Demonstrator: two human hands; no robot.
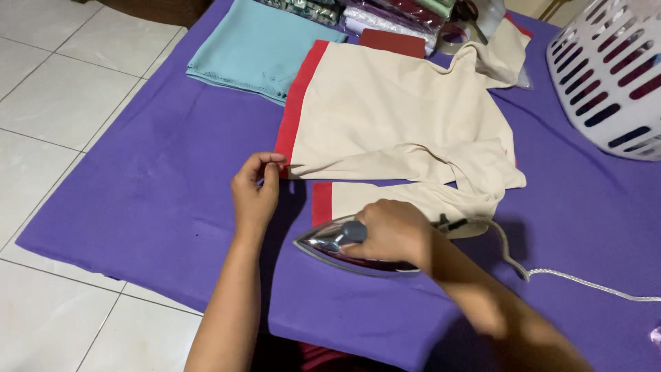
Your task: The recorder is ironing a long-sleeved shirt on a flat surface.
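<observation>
A cream garment (392, 110) with red hems lies spread on a purple cloth (151, 193). My left hand (256, 191) pinches the red hem at the garment's near left corner. My right hand (391, 231) grips the handle of a silver clothes iron (330, 242), which rests on the purple cloth against the lower cream leg, its tip pointing left. The iron's white cord (578, 279) runs off to the right.
A folded light blue cloth (255, 45) lies at the far left. A white laundry basket (609, 76) stands at the right. More folded fabrics and a dark red piece (392, 41) sit at the far edge. White floor tiles (48, 110) surround the cloth.
</observation>
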